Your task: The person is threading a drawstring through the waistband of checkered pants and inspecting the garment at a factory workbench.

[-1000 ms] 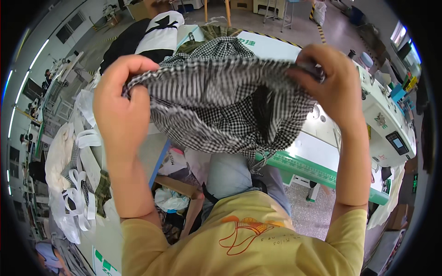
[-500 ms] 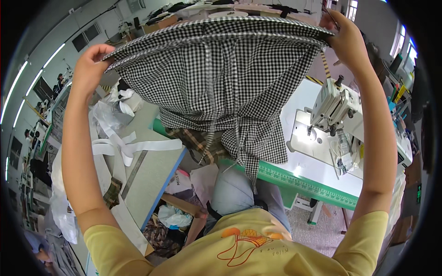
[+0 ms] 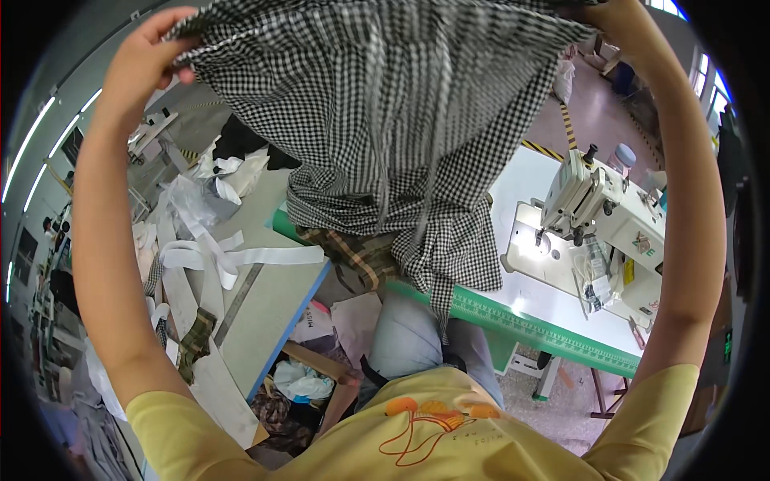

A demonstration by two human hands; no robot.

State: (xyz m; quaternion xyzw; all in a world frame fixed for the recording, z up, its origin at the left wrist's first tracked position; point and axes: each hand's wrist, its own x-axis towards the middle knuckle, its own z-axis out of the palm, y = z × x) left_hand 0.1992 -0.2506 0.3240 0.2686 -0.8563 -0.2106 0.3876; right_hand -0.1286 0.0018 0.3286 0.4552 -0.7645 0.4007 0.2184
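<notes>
A black-and-white gingham garment (image 3: 321,104) is stretched between my raised hands, its upper edge reaching the top of the picture. My left hand (image 3: 156,50) grips the cloth at its upper left corner, fingers curled round the edge. At the upper right corner my right hand (image 3: 626,24) is closed on the same garment; its fingertips are partly hidden or out of the picture. Pale cords hang blurred down the middle of the cloth. The lower folds lie bunched on the table edge, over a brown plaid cloth (image 3: 361,250).
A white sewing machine (image 3: 585,196) stands on the right, its lamp lit. Green ruler tape (image 3: 545,325) runs along the table's front edge. On the left table (image 3: 281,293) lie white strips (image 3: 273,255) and plastic bags. Below is a box of scraps (image 3: 305,377).
Both hands have risen and moved farther apart, lifting the garment's upper edge to the top of the picture. The lower folds stay on the table, and the cords have swung slightly right.
</notes>
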